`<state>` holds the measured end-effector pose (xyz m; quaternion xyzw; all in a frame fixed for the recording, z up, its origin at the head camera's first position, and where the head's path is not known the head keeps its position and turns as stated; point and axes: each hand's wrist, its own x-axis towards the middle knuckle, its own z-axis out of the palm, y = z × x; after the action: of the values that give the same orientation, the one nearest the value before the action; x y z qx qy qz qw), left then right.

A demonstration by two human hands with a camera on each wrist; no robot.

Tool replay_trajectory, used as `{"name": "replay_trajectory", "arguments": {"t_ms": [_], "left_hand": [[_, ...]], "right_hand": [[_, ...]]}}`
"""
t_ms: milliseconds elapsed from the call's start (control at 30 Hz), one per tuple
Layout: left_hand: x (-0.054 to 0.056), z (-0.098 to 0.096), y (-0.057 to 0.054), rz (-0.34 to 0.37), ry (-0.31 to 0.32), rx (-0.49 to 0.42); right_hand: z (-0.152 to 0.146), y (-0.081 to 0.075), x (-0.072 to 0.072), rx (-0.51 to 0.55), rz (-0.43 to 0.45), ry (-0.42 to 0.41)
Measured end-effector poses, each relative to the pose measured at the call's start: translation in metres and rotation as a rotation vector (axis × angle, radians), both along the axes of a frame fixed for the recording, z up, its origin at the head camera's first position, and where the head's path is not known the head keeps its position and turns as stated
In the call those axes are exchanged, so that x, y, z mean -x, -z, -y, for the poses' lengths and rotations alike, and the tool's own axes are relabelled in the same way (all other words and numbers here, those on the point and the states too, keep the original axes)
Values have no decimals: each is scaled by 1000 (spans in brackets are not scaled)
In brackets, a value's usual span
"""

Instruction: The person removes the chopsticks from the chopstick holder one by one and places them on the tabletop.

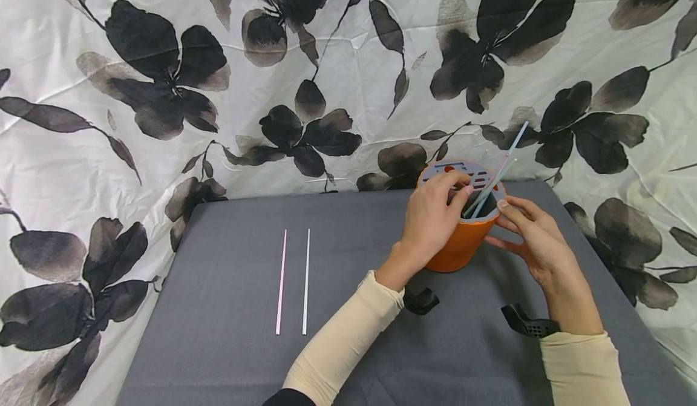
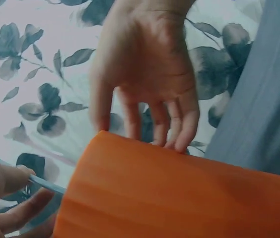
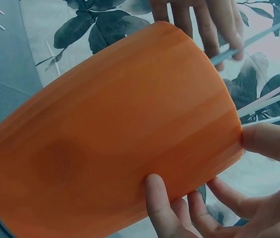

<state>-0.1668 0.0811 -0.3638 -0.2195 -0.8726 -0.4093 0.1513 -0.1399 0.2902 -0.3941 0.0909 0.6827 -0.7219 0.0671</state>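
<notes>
While the right hand holds the orange pot from its right side, thumb at the rim and fingers spread against the wall, its grip is as wide as that curve. At the pot's top, the left hand has its grip narrowed to a pinch on a pale blue stick, whose lower end disappears at the pot's rim; its depth is hidden. Three sticks stand in the pot, leaning right past its slotted grey lid. Left of the pot, a pink stick and a white stick lie apart on the counter.
</notes>
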Motion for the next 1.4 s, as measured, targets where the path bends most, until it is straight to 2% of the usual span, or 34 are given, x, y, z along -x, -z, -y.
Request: {"name": "replay_trajectory", "arguments": {"t_ms": [300,467,633,767,900,1167,1267,1400], "left_hand": [[5,16,-13,53,171,-400],[3,28,-27,26,258,-605],[-1,41,-43,-28,302,-782],[-5,51,-53,-54,305,-871],[-6,63,-59,-57,283,-892],[-9,87,-59,-48,153,-823],[-10,96,-56,-18,113,-795],[-11,110,-48,63,58,-774]], "right_hand": [[0,1,1,8,8,3],[0,1,0,31,20,-1],[-1,1,-1,46,21,1],[-2,1,-1,49,15,0],[-2,1,-1,54,9,-2],[-2,1,0,48,14,-3],[-2,1,1,47,14,-3],[-1,2,1,44,12,-7]]}}
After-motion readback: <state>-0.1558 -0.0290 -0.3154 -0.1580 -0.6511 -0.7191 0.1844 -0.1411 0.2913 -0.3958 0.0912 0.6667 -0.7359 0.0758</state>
